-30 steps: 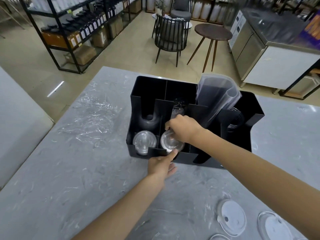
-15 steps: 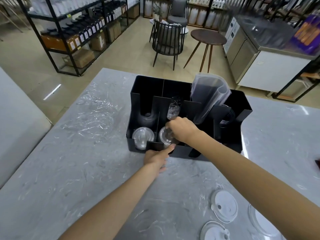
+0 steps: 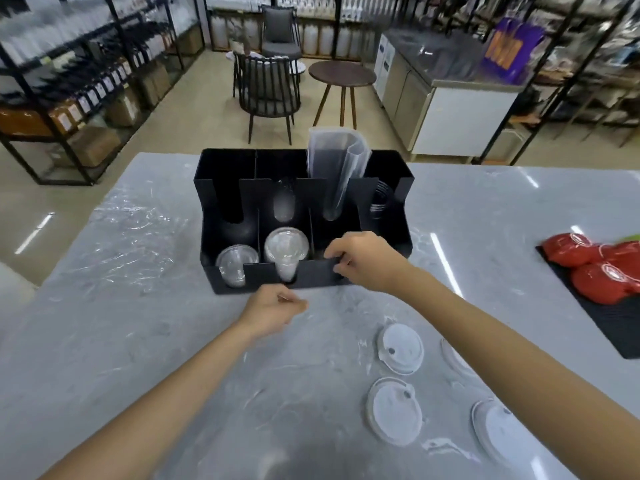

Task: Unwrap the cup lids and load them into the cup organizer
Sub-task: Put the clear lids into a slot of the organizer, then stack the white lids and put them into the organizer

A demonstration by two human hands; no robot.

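Observation:
A black cup organizer [image 3: 311, 273] stands on the grey marble table [image 3: 104, 341]. Clear dome lids fill its front left slot [image 3: 232, 263] and the slot beside it [image 3: 286, 244]. My right hand [image 3: 367, 259] rests at the organizer's front wall, thumb and fingers curled at the edge, holding no lid. Just in front of the organizer my left hand [image 3: 273, 310] hovers over the table in a loose fist, with nothing in it. White flat lids [image 3: 401, 348] [image 3: 394, 410] [image 3: 498, 431] lie on the table at the lower right.
Crumpled clear wrap [image 3: 131, 237] lies on the table to the left. A clear plastic sleeve [image 3: 337, 161] stands up in a back compartment. Red lids [image 3: 595, 268] sit on a black mat [image 3: 616, 327] at the right edge. Chairs, a round table and shelving stand beyond.
My right hand has let go of the clear lid stack and shifted right to the organizer's front wall. My left hand has drawn back from the organizer and closed loosely.

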